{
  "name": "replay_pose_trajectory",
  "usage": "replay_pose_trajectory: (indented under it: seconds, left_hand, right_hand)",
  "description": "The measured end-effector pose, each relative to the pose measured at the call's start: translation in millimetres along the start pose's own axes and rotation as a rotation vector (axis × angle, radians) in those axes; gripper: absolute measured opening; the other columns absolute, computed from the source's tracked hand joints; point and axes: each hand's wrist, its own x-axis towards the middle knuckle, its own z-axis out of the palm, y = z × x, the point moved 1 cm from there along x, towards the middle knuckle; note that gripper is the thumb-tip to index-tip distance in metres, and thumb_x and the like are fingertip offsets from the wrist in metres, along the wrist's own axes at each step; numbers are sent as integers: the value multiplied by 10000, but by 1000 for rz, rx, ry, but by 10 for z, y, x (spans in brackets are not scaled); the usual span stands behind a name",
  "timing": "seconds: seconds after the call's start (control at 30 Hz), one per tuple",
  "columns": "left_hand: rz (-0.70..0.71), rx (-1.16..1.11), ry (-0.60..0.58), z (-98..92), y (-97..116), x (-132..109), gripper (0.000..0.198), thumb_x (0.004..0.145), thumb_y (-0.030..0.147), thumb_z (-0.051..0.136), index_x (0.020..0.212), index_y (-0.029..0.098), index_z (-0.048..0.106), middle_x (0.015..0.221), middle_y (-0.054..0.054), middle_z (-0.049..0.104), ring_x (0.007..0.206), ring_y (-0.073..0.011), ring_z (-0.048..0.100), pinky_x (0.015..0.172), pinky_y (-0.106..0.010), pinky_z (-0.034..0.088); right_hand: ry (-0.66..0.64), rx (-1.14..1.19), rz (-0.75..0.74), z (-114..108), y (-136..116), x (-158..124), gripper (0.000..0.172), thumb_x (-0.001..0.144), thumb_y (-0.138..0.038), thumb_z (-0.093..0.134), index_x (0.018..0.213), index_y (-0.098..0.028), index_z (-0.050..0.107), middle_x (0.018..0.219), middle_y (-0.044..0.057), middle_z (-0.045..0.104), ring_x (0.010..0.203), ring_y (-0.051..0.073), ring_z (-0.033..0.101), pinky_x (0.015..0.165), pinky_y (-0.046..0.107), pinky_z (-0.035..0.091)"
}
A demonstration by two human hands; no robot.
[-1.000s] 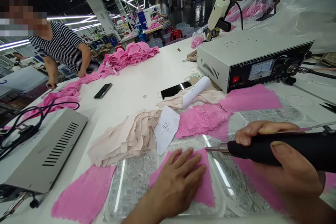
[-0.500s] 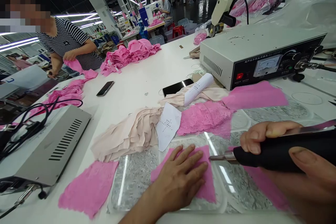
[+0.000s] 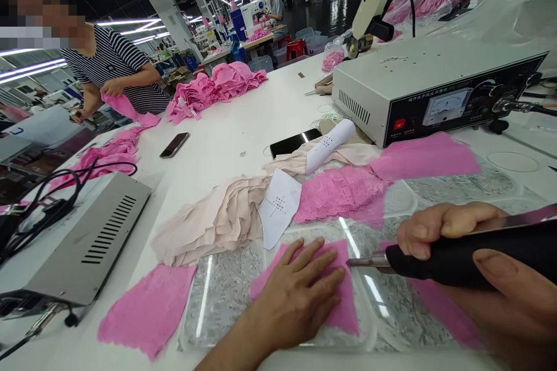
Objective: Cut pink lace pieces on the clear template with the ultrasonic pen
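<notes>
My left hand [image 3: 296,295] lies flat with its fingers spread on a pink fabric piece [image 3: 343,313], which rests on a clear plastic sheet [image 3: 217,301]. My right hand [image 3: 474,255] is wrapped round a black handheld tool [image 3: 526,252]. The metal tip of that tool touches or nearly touches the right edge of the pink piece. Another pink piece [image 3: 439,307] is partly hidden under my right hand. Beyond my hands are layered beige fabric [image 3: 217,220], a white paper pattern [image 3: 281,206] and pink lace fabric [image 3: 342,194].
Grey control boxes stand at right [image 3: 365,87] and left [image 3: 100,232], with cables. Two phones, one black [image 3: 293,142], one smaller [image 3: 174,145], lie on the white table [image 3: 226,151]. Across it, a person [image 3: 122,69] in stripes handles pink fabric near a pink pile [image 3: 217,90].
The person across the table has shifted their hands and the pink fabric slightly left. My hands and the tool have barely moved.
</notes>
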Motion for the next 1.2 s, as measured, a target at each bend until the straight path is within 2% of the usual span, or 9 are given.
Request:
replay_pose_trajectory:
  seconds: [0.17,0.33,0.5,0.87,1.03,1.2]
  left_hand:
    - [-1,-14,-14,2,-5,-7,332,971,308,465,1250,171,580,1342,-74,578,1352,-271,426,1084,-472,396]
    - [-5,-22,-22,7,-3,-11,349,970,335,469,1259,173,577,1346,-77,574,1359,-272,416,1094,-481,380]
    - [-2,-18,-17,24,-2,-14,359,972,358,469,1257,171,581,1344,-89,575,1368,-258,404,1114,-465,355]
    - [-7,-23,-13,47,-3,-27,364,976,370,461,1255,169,578,1347,-91,570,1373,-253,395,1113,-464,349]
    - [4,-24,30,-90,17,-21,344,977,366,459,1233,174,587,1345,-91,571,1376,-242,390,1130,-446,331]
    - [18,-43,46,-254,222,-84,308,974,346,469,1171,153,606,1211,-89,648,1286,-218,491,1129,-400,343]
  right_hand:
    - [-48,19,-32,-95,45,-15,186,795,-405,654,812,-239,571,710,19,515,575,173,504,530,336,504]
    - [-171,29,-41,-178,78,-63,154,850,-394,545,879,-244,566,731,25,488,546,172,471,482,349,473]
    - [-190,10,8,-204,90,-140,171,855,-424,551,853,-253,557,738,31,476,558,191,464,503,389,461]
    - [-266,20,53,-179,92,-154,181,871,-432,571,845,-255,544,740,26,488,556,195,473,484,375,448]
    - [-176,7,62,-211,44,-122,210,819,-452,625,800,-254,558,698,29,484,532,192,466,494,382,447]
    - [-164,62,128,-231,-38,-154,299,750,-497,699,733,-251,530,664,18,453,474,165,414,468,364,423]
